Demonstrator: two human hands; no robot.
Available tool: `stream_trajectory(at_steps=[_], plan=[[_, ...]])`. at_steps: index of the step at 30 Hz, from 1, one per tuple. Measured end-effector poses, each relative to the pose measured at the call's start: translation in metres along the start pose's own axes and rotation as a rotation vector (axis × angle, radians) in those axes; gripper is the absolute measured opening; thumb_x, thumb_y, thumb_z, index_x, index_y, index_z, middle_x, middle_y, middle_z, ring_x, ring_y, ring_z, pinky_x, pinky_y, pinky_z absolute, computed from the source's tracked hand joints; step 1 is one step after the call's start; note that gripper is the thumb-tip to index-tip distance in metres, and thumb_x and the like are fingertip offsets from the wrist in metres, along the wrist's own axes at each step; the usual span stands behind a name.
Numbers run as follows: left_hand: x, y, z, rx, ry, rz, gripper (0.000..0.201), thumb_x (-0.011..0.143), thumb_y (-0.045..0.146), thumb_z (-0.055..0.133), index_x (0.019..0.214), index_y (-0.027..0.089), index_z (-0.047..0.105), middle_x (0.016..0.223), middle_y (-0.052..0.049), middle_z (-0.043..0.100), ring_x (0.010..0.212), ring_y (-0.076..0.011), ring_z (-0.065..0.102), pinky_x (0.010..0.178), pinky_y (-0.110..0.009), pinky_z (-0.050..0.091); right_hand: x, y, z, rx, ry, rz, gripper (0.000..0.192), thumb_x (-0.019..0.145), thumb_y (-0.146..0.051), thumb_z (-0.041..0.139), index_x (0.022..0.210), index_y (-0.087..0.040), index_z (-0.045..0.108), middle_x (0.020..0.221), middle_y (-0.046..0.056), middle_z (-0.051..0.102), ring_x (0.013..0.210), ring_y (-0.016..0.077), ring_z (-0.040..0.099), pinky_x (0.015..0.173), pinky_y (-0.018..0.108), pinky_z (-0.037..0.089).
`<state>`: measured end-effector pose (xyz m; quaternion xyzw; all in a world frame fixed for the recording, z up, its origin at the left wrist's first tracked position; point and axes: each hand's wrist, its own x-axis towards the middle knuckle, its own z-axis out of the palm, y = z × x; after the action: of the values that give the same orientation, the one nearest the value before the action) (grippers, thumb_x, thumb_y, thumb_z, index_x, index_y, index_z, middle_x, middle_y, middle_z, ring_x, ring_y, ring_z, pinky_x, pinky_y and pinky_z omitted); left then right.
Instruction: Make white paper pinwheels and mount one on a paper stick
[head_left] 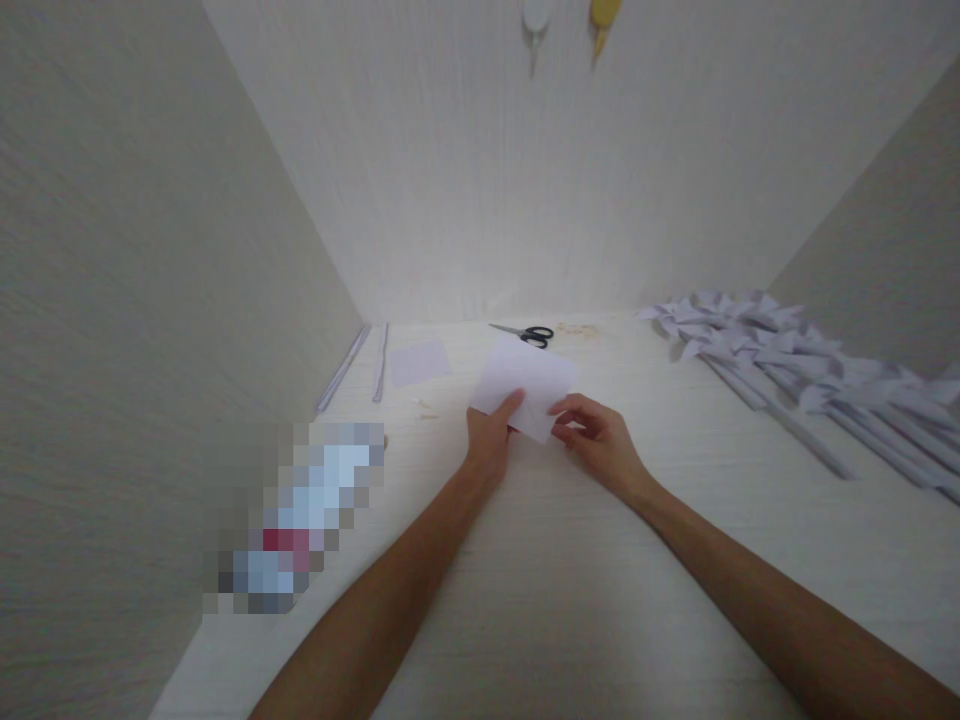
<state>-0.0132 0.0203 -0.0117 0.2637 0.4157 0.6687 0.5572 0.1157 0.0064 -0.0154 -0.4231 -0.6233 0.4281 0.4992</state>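
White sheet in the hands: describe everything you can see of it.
The white sheet looks like thin, plain paper, four-sided, with faint lines near the corner closest to the person, perhaps a crease. It sits turned at an angle, its far edge close to the scissors in this view. The left hand grips it, thumb on top; the right hand has its fingertips at the right edge, though whether they pinch it is unclear.

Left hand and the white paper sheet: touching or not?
Touching: the head view shows the left hand with its thumb lying across the face of the white paper sheet.
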Motion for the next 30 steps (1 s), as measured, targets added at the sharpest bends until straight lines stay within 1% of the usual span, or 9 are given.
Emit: stream_trajectory(at_steps=[4,7,11,16,20,23,26,30], plan=[[-0.0003,-0.0024,-0.0014,0.069,-0.043,0.012,0.023,0.054,0.021,0.068,0.075,0.013,0.063,0.076,-0.004,0.065,0.071,-0.0144,0.059,0.063,-0.026,0.048,0.0016,0.0015,0.0004,-0.052,0.023,-0.007,0.008,0.06,-0.017,0.061,0.067,-0.018,0.062,0.07,0.001,0.056,0.061,0.0119,0.051,0.05,0.023,0.04],[0.0002,-0.0047,-0.0032,0.107,-0.075,0.019,0.022,0.054,0.023,0.068,0.072,0.012,0.063,0.073,-0.004,0.065,0.069,-0.0145,0.059,0.063,-0.027,0.047,0.0025,-0.0002,0.0006,-0.056,0.06,0.02,0.007,0.057,-0.022,0.065,0.063,-0.018,0.065,0.068,0.002,0.058,0.058,0.0119,0.05,0.047,0.024,0.039],[0.0022,-0.0076,-0.0052,0.151,-0.088,0.003,0.02,0.053,0.026,0.069,0.065,0.012,0.062,0.064,-0.003,0.062,0.062,-0.0128,0.057,0.059,-0.025,0.046,0.0028,-0.0017,0.0005,0.003,0.108,0.093,0.013,0.058,-0.029,0.066,0.06,-0.017,0.064,0.057,0.0,0.054,0.047,0.0082,0.044,0.042,0.023,0.034],[0.0008,-0.0073,-0.0041,0.188,-0.094,-0.014,0.021,0.051,0.027,0.07,0.063,0.011,0.062,0.064,-0.003,0.062,0.057,-0.0109,0.054,0.056,-0.024,0.044,0.0031,0.0014,0.0005,0.078,0.156,0.2,0.02,0.059,-0.034,0.066,0.062,-0.015,0.063,0.048,-0.002,0.051,0.041,0.0068,0.04,0.039,0.022,0.029],[-0.0032,-0.0038,-0.0014,0.227,-0.123,-0.024,0.022,0.05,0.026,0.071,0.064,0.011,0.064,0.064,-0.003,0.063,0.055,-0.0106,0.053,0.056,-0.024,0.042,0.004,0.0025,0.0011,0.088,0.171,0.202,0.023,0.056,-0.037,0.067,0.059,-0.014,0.062,0.048,-0.001,0.051,0.041,0.0074,0.04,0.04,0.022,0.029],[-0.0051,-0.0022,-0.0008,0.253,-0.143,-0.029,0.02,0.051,0.026,0.07,0.064,0.011,0.064,0.062,-0.002,0.063,0.054,-0.0105,0.053,0.056,-0.024,0.041,0.0041,0.0027,0.0012,0.066,0.184,0.196,0.024,0.057,-0.037,0.067,0.058,-0.014,0.061,0.047,-0.002,0.048,0.042,0.0072,0.038,0.039,0.022,0.027],[-0.0057,-0.0025,-0.0024,0.294,-0.162,-0.012,0.02,0.052,0.027,0.069,0.064,0.012,0.064,0.061,0.0,0.062,0.054,-0.0105,0.052,0.055,-0.024,0.041,0.0042,0.0041,0.0006,0.049,0.186,0.191,0.023,0.058,-0.036,0.066,0.058,-0.014,0.062,0.047,-0.003,0.045,0.043,0.007,0.036,0.039,0.022,0.024],[-0.0053,-0.0039,-0.0052,0.348,-0.219,0.039,0.018,0.055,0.028,0.067,0.064,0.013,0.063,0.058,0.001,0.06,0.053,-0.0092,0.05,0.053,-0.021,0.038,0.0045,0.0068,0.0001,0.084,0.178,0.215,0.023,0.059,-0.036,0.066,0.059,-0.013,0.063,0.045,-0.003,0.045,0.042,0.0065,0.035,0.039,0.022,0.023]])
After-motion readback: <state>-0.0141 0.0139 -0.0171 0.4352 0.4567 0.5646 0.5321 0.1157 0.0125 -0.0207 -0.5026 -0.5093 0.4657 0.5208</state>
